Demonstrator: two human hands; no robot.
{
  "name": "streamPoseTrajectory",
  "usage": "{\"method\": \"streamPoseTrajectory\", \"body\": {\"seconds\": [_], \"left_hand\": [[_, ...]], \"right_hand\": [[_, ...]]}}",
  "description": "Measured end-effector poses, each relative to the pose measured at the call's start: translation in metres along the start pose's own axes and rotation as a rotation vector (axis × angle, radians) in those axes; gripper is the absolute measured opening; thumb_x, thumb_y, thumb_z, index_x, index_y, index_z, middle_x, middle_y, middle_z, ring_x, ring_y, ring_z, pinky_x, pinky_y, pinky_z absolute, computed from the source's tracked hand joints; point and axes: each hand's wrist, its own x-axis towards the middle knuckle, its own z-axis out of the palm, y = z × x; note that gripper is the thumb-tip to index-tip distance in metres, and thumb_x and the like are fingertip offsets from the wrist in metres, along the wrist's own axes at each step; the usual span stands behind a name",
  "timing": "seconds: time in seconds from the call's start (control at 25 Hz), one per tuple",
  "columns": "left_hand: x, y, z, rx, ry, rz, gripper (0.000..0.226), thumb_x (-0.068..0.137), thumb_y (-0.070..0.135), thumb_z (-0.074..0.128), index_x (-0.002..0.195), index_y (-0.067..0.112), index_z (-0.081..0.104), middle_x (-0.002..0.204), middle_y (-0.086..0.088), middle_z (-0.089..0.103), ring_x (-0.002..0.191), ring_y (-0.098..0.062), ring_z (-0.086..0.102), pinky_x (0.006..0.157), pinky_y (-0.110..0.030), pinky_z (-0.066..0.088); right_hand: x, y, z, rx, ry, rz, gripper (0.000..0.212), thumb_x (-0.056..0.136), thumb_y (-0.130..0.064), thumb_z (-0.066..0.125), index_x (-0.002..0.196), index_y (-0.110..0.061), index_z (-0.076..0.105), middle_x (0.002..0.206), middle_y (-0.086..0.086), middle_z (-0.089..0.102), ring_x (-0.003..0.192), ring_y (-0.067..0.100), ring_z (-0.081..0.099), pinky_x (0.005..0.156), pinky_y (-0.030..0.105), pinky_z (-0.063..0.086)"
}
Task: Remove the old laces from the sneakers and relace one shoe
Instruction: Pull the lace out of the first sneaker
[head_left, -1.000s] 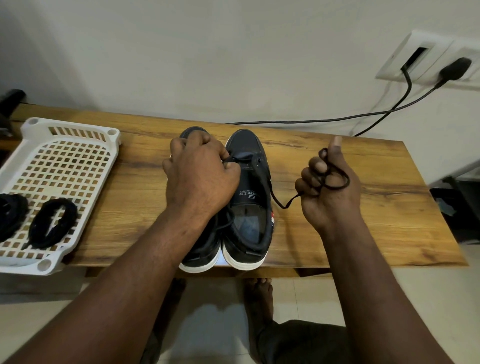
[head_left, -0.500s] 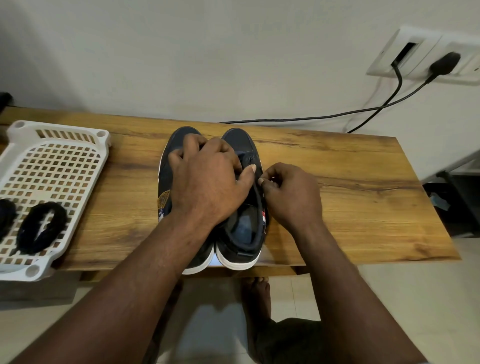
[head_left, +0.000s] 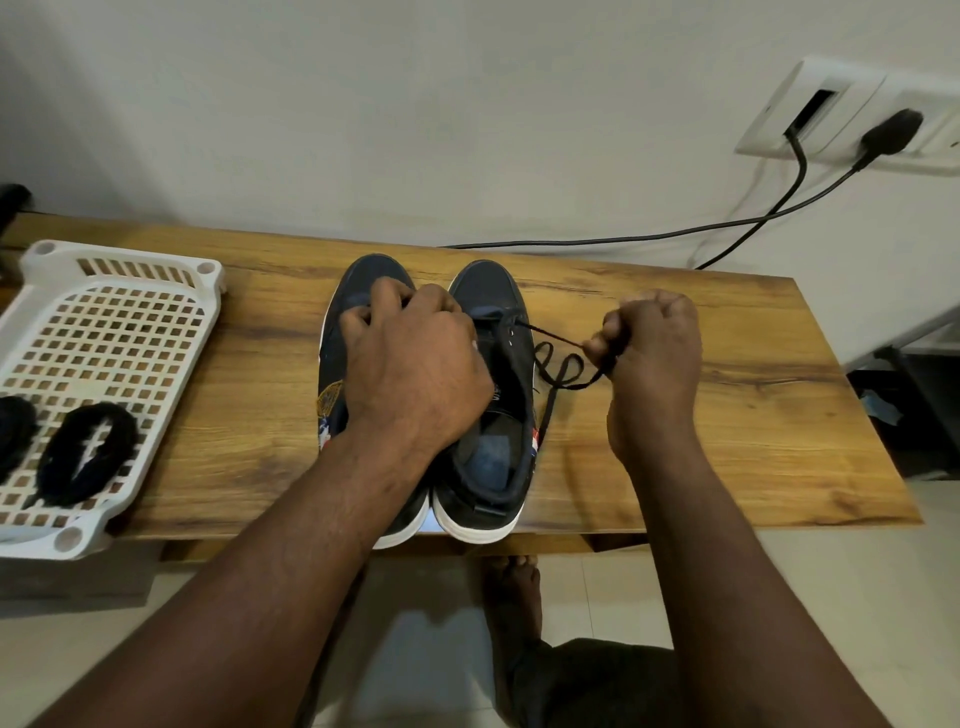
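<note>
Lace (head_left: 550, 335) has pulled out right of the sneakers (head_left: 483, 291), pinched by right hand (head_left: 654, 358); left hand (head_left: 415, 374) grips them, so unlacing advances.

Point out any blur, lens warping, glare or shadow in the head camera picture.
Head view: wide-angle warping tilts the wall socket and skews the table edges; the lace bundle in the white basket looks soft, while the right hand and its lace read clearly; light is soft, with a faint shadow on the table beside the right shoe and no glare.
</note>
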Motion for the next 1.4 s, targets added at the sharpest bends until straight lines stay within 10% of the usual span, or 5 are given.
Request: {"method": "streamPoseTrajectory", "body": {"seconds": [0.24, 0.6, 0.96, 1.28, 1.4], "left_hand": [[0.000, 0.003, 0.000, 0.114, 0.011, -0.055, 0.027, 0.092, 0.034, 0.065, 0.117, 0.032, 0.077, 0.122, 0.003, 0.062, 0.122, -0.028, 0.043, 0.095, -0.049, 0.036], [0.000, 0.004, 0.002, 0.130, 0.026, -0.056, 0.028, 0.093, 0.031, 0.064, 0.118, 0.031, 0.077, 0.119, 0.000, 0.060, 0.121, -0.029, 0.044, 0.095, -0.048, 0.037], [0.000, 0.004, 0.002, 0.130, 0.031, -0.058, 0.029, 0.093, 0.031, 0.063, 0.118, 0.031, 0.076, 0.119, 0.000, 0.061, 0.121, -0.030, 0.045, 0.095, -0.049, 0.038], [0.000, 0.003, 0.002, 0.115, 0.035, -0.056, 0.028, 0.093, 0.030, 0.063, 0.117, 0.031, 0.077, 0.120, 0.001, 0.062, 0.121, -0.029, 0.045, 0.095, -0.048, 0.037], [-0.001, 0.004, 0.002, 0.113, 0.044, -0.062, 0.027, 0.092, 0.031, 0.064, 0.116, 0.030, 0.077, 0.118, 0.001, 0.062, 0.120, -0.029, 0.044, 0.094, -0.048, 0.037]], "right_hand": [[-0.004, 0.026, 0.006, -1.017, -0.269, -0.236, 0.018, 0.099, -0.041, 0.067, 0.090, -0.025, 0.069, 0.084, -0.008, 0.070, 0.083, 0.014, 0.066, 0.076, 0.039, 0.057], [-0.005, -0.013, -0.004, 0.626, -0.411, 0.025, 0.014, 0.108, -0.020, 0.045, 0.096, -0.019, 0.052, 0.108, 0.005, 0.075, 0.098, 0.023, 0.069, 0.081, 0.033, 0.052], [-0.005, 0.022, 0.002, -1.045, -0.320, -0.157, 0.012, 0.102, -0.039, 0.064, 0.102, -0.027, 0.068, 0.091, -0.005, 0.071, 0.084, 0.015, 0.064, 0.075, 0.037, 0.055], [-0.007, -0.010, -0.002, 0.467, -0.356, -0.063, 0.018, 0.106, -0.019, 0.047, 0.091, -0.016, 0.057, 0.112, 0.001, 0.076, 0.105, 0.020, 0.068, 0.077, 0.027, 0.050], [-0.005, -0.008, -0.005, 0.277, -0.177, 0.072, 0.018, 0.110, -0.023, 0.048, 0.093, -0.017, 0.052, 0.081, 0.002, 0.067, 0.069, 0.017, 0.060, 0.060, 0.027, 0.044]]}}
